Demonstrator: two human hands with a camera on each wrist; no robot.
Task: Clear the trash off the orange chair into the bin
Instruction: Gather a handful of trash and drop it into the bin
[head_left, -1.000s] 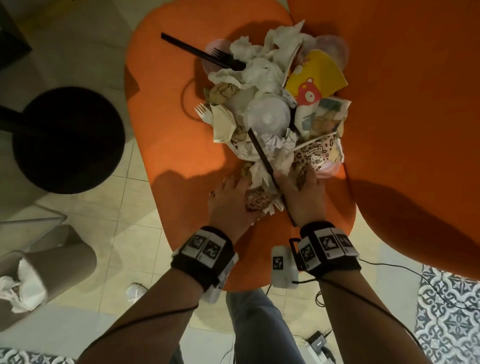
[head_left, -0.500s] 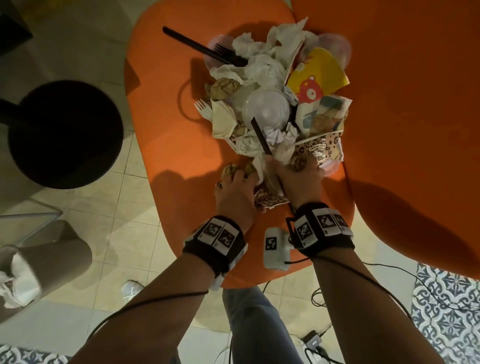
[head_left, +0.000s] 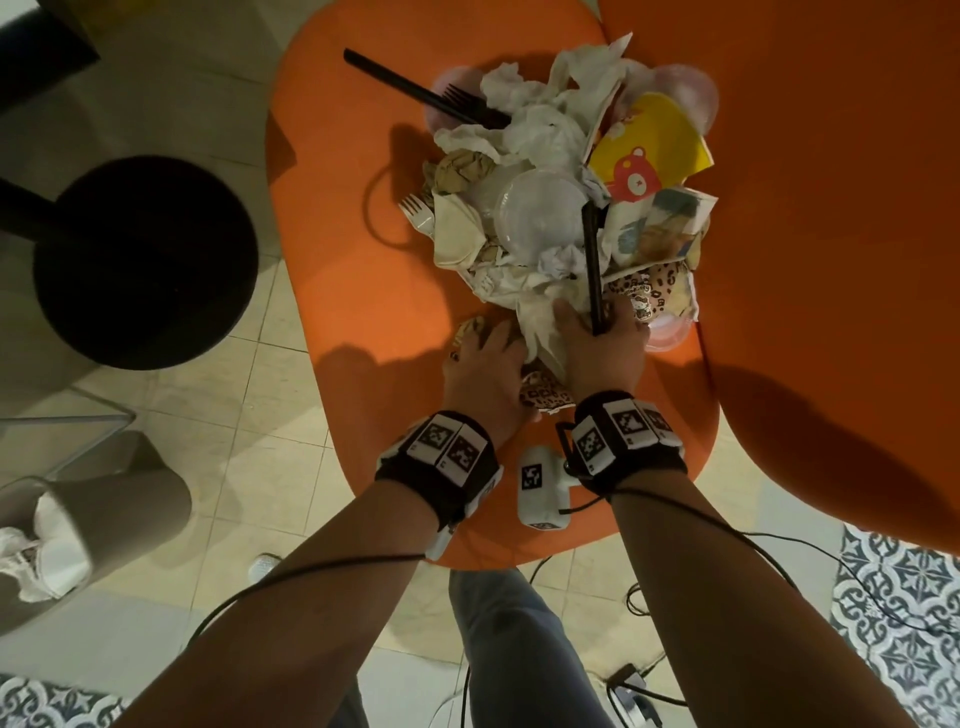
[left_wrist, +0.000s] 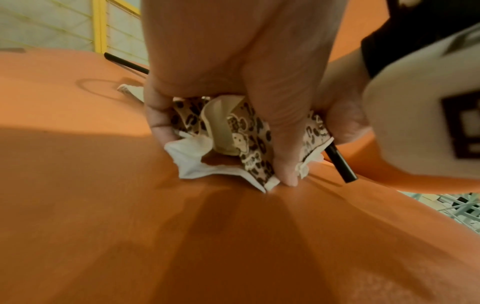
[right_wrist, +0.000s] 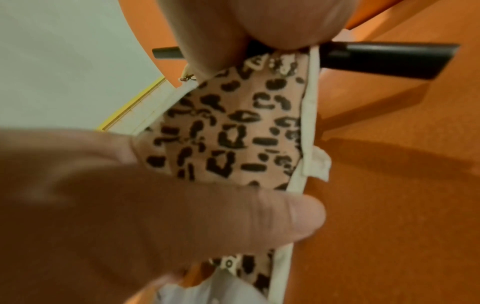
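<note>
On the orange chair (head_left: 363, 270) seat, a pile of trash (head_left: 561, 197) lies near the backrest: crumpled napkins, clear lids, printed wrappers and a black fork. At its near edge, the left hand (head_left: 488, 374) grips a leopard-print wrapper (left_wrist: 249, 135) and tissue. The right hand (head_left: 602, 353) clutches a black straw (head_left: 592, 270) against the same wrapper. The bin (head_left: 78, 535) stands on the floor, well to the left.

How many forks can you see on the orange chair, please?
2: a black fork across the pile's far-left top, and a white fork at its left edge. More may be buried.
</note>
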